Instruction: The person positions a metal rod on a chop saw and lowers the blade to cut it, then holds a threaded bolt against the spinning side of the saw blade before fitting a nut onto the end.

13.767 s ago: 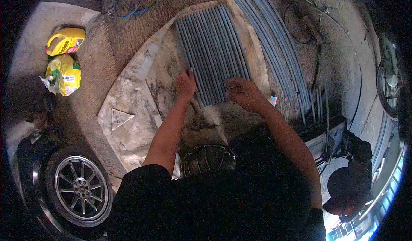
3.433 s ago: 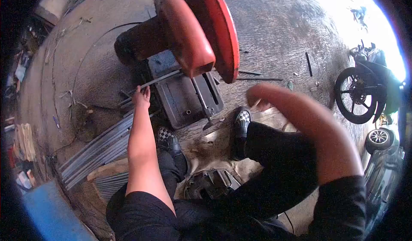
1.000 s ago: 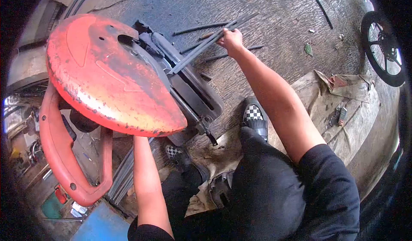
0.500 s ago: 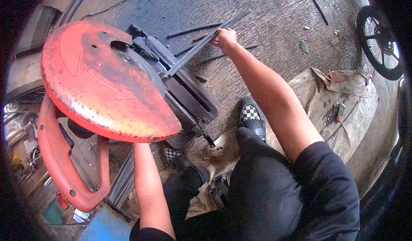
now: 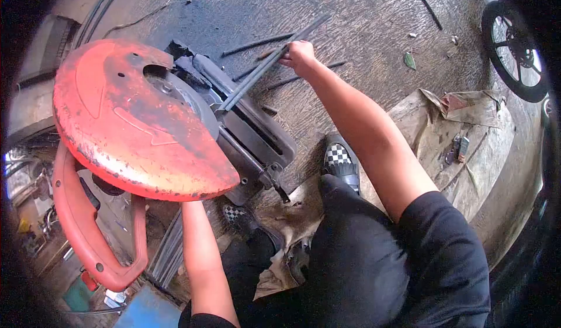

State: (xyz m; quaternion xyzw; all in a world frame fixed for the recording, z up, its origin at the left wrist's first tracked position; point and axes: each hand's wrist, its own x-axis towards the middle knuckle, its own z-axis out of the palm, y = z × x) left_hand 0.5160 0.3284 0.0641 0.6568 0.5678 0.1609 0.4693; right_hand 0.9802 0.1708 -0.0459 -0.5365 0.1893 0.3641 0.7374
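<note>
My right hand point(image 5: 299, 54) is closed around thin grey metal bars point(image 5: 257, 78), near their far end. The bars slant down to the left, and their near ends lie at the clamp area of a cut-off saw, beside its grey disc point(image 5: 201, 106). A scuffed red guard point(image 5: 128, 135) covers much of the disc. The saw's red loop handle point(image 5: 87, 228) is at the lower left. My left forearm point(image 5: 201, 258) reaches up beneath the guard, which hides the hand, so its fingers and whatever it touches cannot be seen. The dark saw base point(image 5: 260, 126) lies under the bars.
Loose dark bars point(image 5: 257, 44) lie on the rough floor beyond the saw. A stained cloth sheet point(image 5: 444, 129) spreads at right, with a black spoked wheel point(image 5: 514, 50) past it. More long bars point(image 5: 169, 252) are beside my left arm. My checkered shoe point(image 5: 340, 155) is near the base.
The red guard sits slightly lower and further left in view, showing more of the disc and base. My right hand still holds the bars; the view has shifted a little.
</note>
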